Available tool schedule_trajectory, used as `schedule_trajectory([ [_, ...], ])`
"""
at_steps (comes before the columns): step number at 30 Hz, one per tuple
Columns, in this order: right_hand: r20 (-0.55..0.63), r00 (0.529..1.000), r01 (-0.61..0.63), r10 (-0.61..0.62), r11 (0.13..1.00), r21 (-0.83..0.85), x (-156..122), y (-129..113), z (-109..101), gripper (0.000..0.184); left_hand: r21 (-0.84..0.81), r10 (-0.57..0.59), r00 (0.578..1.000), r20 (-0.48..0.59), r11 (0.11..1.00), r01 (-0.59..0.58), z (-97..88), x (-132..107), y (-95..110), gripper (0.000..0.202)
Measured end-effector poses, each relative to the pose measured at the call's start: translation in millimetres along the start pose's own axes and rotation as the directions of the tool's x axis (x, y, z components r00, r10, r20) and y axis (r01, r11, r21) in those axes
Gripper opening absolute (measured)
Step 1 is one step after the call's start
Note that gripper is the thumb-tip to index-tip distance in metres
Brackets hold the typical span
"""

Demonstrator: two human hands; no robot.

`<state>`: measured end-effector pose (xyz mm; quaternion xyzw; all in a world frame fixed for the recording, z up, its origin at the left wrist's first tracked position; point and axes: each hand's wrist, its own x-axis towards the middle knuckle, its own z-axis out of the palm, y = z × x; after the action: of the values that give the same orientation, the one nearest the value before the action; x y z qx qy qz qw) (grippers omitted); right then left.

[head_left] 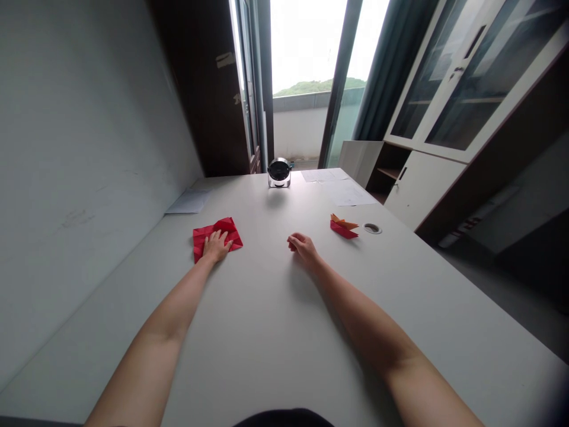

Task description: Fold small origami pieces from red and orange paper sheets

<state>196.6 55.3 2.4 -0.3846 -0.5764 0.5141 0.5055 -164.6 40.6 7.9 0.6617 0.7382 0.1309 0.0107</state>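
My left hand (216, 245) lies flat with fingers spread on a red square of creased paper (227, 228), left of the table's middle. My right hand (302, 246) rests on the bare tabletop near the centre, fingers curled loosely together, nothing visible in them. A folded red and orange paper figure (342, 226) lies on the table to the right of my right hand, apart from it.
The long grey table (275, 332) runs along a wall on the left. At the far end stand a small black and silver device (279, 172) and white sheets (189, 201). A round cable hole (372, 228) sits near the right edge. Cabinets stand on the right.
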Motion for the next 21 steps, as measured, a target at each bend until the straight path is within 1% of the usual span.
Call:
schedule_trajectory([
  [2,-0.101,0.993,0.040,-0.053,0.991,-0.125,2,-1,-4,0.029,0.009,0.075,0.994,-0.077,0.997,-0.075,-4.5,-1,4,0.050],
  [3,-0.171,0.980,0.063,-0.104,0.971,-0.231,3,-3,-8,0.028,0.003,0.114,0.987,-0.114,0.993,-0.114,-7.2,-2,7,0.047],
  [4,-0.243,0.953,0.087,-0.184,0.928,-0.361,4,-6,-15,0.027,-0.010,0.148,0.978,-0.145,0.988,-0.151,-9.8,-2,11,0.045],
  [6,-0.333,0.866,0.101,-0.373,0.783,-0.614,7,-12,-34,0.024,-0.052,0.207,0.962,-0.178,0.974,-0.219,-13.4,-5,23,0.043],
  [7,-0.363,0.817,0.071,-0.448,0.703,-0.708,8,-15,-47,0.023,-0.068,0.238,0.954,-0.182,0.965,-0.253,-14.1,-7,29,0.043],
  [8,-0.401,0.768,0.007,-0.499,0.632,-0.775,8,-17,-61,0.023,-0.077,0.270,0.947,-0.177,0.955,-0.286,-14.0,-8,36,0.042],
  [9,-0.451,0.720,-0.085,-0.528,0.578,-0.812,8,-18,-75,0.023,-0.081,0.299,0.940,-0.164,0.946,-0.315,-12.9,-10,43,0.042],
  [11,-0.559,0.633,-0.277,-0.535,0.518,-0.809,6,-16,-100,0.025,-0.085,0.365,0.923,-0.121,0.923,-0.376,-8.5,-13,55,0.039],
  [12,-0.605,0.605,-0.352,-0.518,0.508,-0.786,5,-13,-110,0.026,-0.085,0.387,0.917,-0.097,0.915,-0.395,-5.5,-14,59,0.037],
  [14,-0.679,0.574,-0.458,-0.457,0.508,-0.729,4,-5,-125,0.029,-0.073,0.379,0.924,-0.058,0.921,-0.382,1.0,-15,61,0.033],
  [15,-0.706,0.562,-0.489,-0.431,0.515,-0.704,4,-1,-129,0.031,-0.064,0.351,0.935,-0.044,0.933,-0.353,4.2,-15,60,0.033],
  [18,-0.754,0.552,-0.538,-0.356,0.538,-0.649,4,7,-134,0.033,-0.045,0.258,0.966,-0.025,0.965,-0.259,11.8,-15,48,0.038],
  [21,-0.773,0.566,-0.572,-0.286,0.540,-0.618,5,8,-135,0.033,-0.037,0.220,0.975,-0.029,0.974,-0.221,14.9,-16,34,0.042],
])
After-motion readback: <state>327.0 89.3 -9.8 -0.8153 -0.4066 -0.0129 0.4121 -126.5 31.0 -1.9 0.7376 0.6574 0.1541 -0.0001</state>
